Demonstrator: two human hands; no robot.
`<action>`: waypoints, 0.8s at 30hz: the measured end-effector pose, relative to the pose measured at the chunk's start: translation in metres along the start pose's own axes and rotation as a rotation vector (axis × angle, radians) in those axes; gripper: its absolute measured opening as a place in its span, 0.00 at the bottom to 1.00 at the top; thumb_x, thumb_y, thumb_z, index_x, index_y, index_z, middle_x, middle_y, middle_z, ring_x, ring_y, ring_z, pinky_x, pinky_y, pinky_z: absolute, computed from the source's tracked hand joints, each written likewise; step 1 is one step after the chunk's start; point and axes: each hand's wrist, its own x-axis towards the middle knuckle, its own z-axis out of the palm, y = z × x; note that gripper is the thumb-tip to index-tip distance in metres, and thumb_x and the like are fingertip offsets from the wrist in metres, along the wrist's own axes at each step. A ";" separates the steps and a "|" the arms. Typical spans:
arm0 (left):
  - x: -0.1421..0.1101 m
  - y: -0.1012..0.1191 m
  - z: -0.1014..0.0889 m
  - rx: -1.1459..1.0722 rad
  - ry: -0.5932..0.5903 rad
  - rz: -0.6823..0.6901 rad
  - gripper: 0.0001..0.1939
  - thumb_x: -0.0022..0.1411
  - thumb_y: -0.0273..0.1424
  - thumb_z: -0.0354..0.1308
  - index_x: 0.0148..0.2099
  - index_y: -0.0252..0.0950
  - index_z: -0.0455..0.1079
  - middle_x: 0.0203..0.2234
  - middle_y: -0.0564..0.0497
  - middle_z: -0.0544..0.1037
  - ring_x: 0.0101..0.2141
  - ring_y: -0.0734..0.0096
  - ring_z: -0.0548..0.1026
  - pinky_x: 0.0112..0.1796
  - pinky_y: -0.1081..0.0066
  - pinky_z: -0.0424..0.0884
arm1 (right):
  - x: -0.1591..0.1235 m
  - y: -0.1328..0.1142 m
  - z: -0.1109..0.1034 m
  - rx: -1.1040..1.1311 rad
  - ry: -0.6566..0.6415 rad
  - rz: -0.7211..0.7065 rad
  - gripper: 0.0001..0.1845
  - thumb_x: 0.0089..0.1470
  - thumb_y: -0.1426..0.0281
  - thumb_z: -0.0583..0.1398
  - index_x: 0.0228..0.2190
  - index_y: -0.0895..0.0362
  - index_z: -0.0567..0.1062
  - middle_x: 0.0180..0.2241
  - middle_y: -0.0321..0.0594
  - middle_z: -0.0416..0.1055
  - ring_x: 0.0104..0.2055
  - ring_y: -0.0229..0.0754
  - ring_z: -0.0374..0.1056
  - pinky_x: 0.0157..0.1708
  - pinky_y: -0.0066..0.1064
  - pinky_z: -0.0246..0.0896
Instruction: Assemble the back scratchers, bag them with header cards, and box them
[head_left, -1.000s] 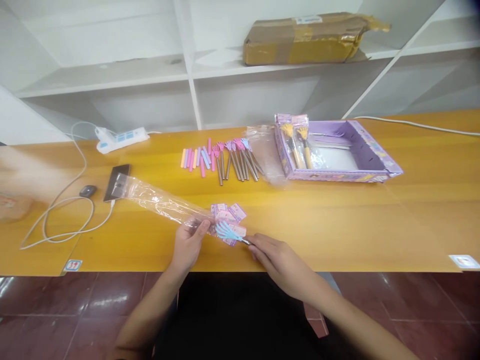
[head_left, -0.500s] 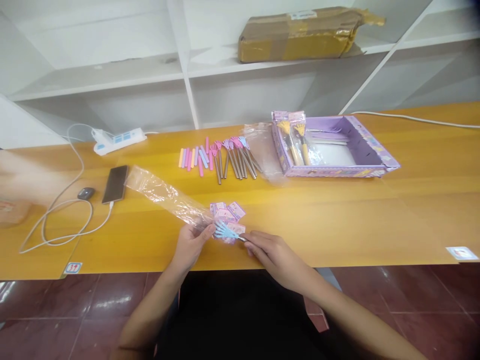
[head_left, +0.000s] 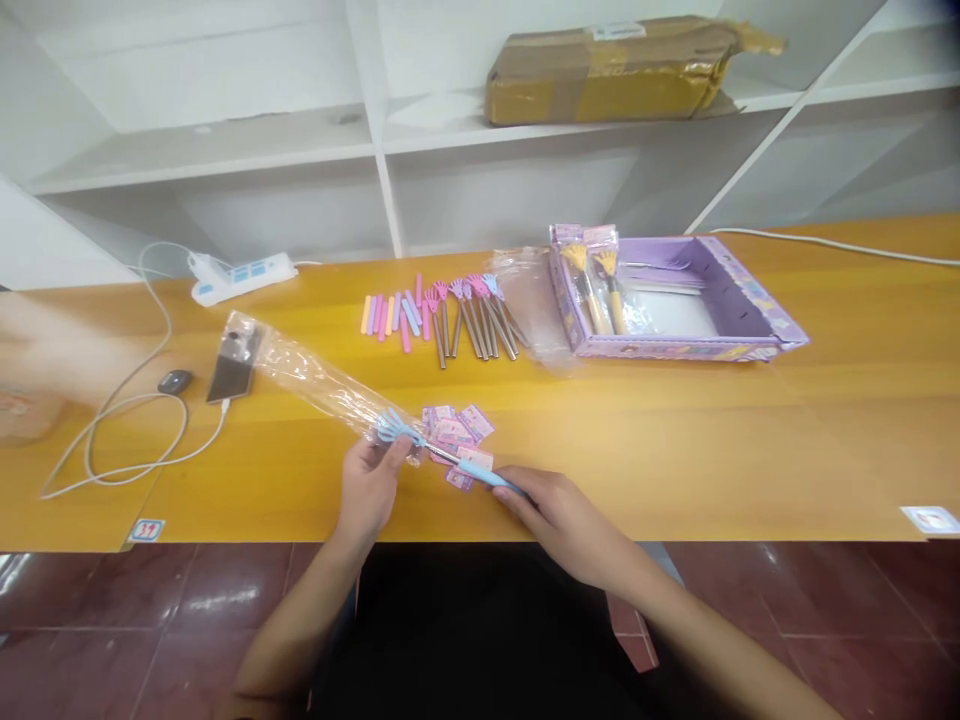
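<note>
A light-blue back scratcher (head_left: 474, 472) with a hand-shaped head and a metal shaft slants between my two hands. My right hand (head_left: 551, 515) is closed around the end of its blue handle. My left hand (head_left: 373, 490) pinches the near end of a long clear plastic bag (head_left: 315, 380), thumb over the scratcher's head. The head lies at the bag's near end; how far inside it is, I cannot tell. Small pink and purple printed cards (head_left: 456, 430) are spread on the table just beneath the scratcher.
Several back scratchers (head_left: 480, 320) lie behind, beside loose coloured handle sleeves (head_left: 390, 318) and more clear bags (head_left: 529, 290). A purple display box (head_left: 675, 345) holds packed scratchers. At left are a phone (head_left: 231, 375), cable, mouse (head_left: 175, 382) and power strip (head_left: 247, 278). A taped carton (head_left: 607, 75) sits on the shelf.
The scratcher has moved left, its head now at the bag's near end under my left thumb. Its blue handle now shows ahead of my right hand. The bag's far end overlaps the phone.
</note>
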 end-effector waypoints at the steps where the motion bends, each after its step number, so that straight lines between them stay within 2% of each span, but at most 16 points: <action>1: 0.000 0.000 0.000 0.037 -0.050 -0.019 0.20 0.60 0.49 0.76 0.37 0.36 0.83 0.31 0.47 0.86 0.33 0.65 0.82 0.41 0.67 0.79 | 0.000 0.000 0.001 0.003 -0.001 -0.009 0.19 0.79 0.58 0.52 0.50 0.51 0.81 0.39 0.40 0.82 0.37 0.45 0.75 0.39 0.34 0.67; 3: -0.004 0.003 0.004 0.154 -0.226 -0.063 0.19 0.61 0.48 0.75 0.35 0.35 0.84 0.31 0.46 0.87 0.34 0.61 0.83 0.42 0.65 0.79 | 0.001 -0.002 0.005 0.021 0.000 -0.036 0.19 0.78 0.59 0.53 0.53 0.51 0.81 0.40 0.40 0.82 0.37 0.45 0.75 0.39 0.34 0.67; 5: -0.008 0.006 0.010 0.255 -0.401 -0.093 0.16 0.62 0.45 0.75 0.38 0.36 0.86 0.35 0.45 0.89 0.38 0.56 0.85 0.45 0.63 0.80 | 0.003 -0.004 0.012 0.043 0.003 -0.053 0.19 0.78 0.59 0.53 0.53 0.51 0.82 0.40 0.40 0.83 0.38 0.45 0.76 0.40 0.34 0.68; 7: -0.012 0.010 0.015 0.284 -0.494 -0.091 0.14 0.64 0.44 0.73 0.42 0.38 0.87 0.40 0.45 0.90 0.43 0.54 0.86 0.49 0.61 0.80 | 0.005 -0.007 0.017 0.062 0.000 -0.050 0.19 0.78 0.59 0.53 0.53 0.51 0.82 0.41 0.42 0.83 0.39 0.46 0.77 0.41 0.35 0.70; 9: -0.013 0.012 0.017 0.277 -0.484 -0.074 0.15 0.66 0.45 0.71 0.42 0.38 0.86 0.40 0.45 0.89 0.42 0.54 0.86 0.49 0.61 0.81 | 0.005 -0.008 0.018 0.087 -0.006 -0.035 0.18 0.77 0.58 0.55 0.54 0.51 0.81 0.43 0.43 0.83 0.40 0.46 0.77 0.43 0.35 0.71; 11: -0.011 0.012 0.015 0.260 -0.413 -0.071 0.17 0.66 0.47 0.71 0.40 0.37 0.86 0.35 0.46 0.88 0.38 0.57 0.85 0.44 0.63 0.81 | 0.003 -0.009 0.014 0.111 -0.017 -0.020 0.17 0.77 0.58 0.56 0.55 0.51 0.80 0.43 0.43 0.82 0.40 0.45 0.77 0.42 0.34 0.71; 14: -0.007 0.010 0.009 0.213 -0.307 -0.081 0.20 0.63 0.49 0.73 0.37 0.36 0.84 0.28 0.48 0.85 0.32 0.62 0.82 0.37 0.66 0.79 | -0.001 -0.005 0.007 0.117 -0.053 -0.030 0.17 0.78 0.59 0.54 0.50 0.53 0.79 0.37 0.40 0.79 0.35 0.41 0.73 0.37 0.31 0.69; 16: -0.005 0.008 0.007 0.189 -0.309 -0.088 0.21 0.63 0.50 0.73 0.36 0.36 0.83 0.26 0.48 0.84 0.30 0.62 0.81 0.36 0.67 0.79 | -0.001 -0.001 0.005 0.109 -0.059 -0.075 0.17 0.78 0.59 0.53 0.49 0.53 0.79 0.35 0.39 0.77 0.33 0.40 0.71 0.36 0.31 0.67; 18: -0.006 0.008 0.007 0.190 -0.372 -0.101 0.21 0.64 0.50 0.71 0.35 0.36 0.83 0.26 0.47 0.84 0.31 0.62 0.82 0.37 0.66 0.79 | 0.001 0.005 0.008 0.109 -0.009 -0.120 0.16 0.76 0.56 0.57 0.45 0.53 0.79 0.33 0.39 0.76 0.32 0.40 0.70 0.35 0.31 0.66; 20: -0.009 0.011 0.010 0.208 -0.496 -0.129 0.20 0.66 0.49 0.70 0.37 0.36 0.84 0.30 0.46 0.86 0.33 0.60 0.83 0.41 0.63 0.80 | 0.004 0.011 0.013 0.125 0.079 -0.140 0.17 0.71 0.52 0.63 0.40 0.54 0.78 0.31 0.37 0.74 0.30 0.39 0.68 0.33 0.31 0.65; 22: -0.012 0.014 0.014 0.243 -0.645 -0.162 0.18 0.68 0.47 0.69 0.44 0.37 0.86 0.38 0.44 0.89 0.40 0.55 0.85 0.47 0.60 0.81 | 0.007 0.014 0.019 0.140 0.166 -0.141 0.18 0.67 0.51 0.68 0.39 0.53 0.76 0.31 0.36 0.72 0.30 0.39 0.67 0.32 0.30 0.64; 24: -0.015 0.018 0.017 0.286 -0.746 -0.171 0.18 0.70 0.45 0.68 0.52 0.38 0.86 0.47 0.44 0.89 0.48 0.52 0.85 0.54 0.57 0.80 | 0.009 0.014 0.025 0.128 0.214 -0.140 0.17 0.66 0.53 0.69 0.41 0.53 0.75 0.34 0.36 0.72 0.32 0.39 0.68 0.33 0.30 0.65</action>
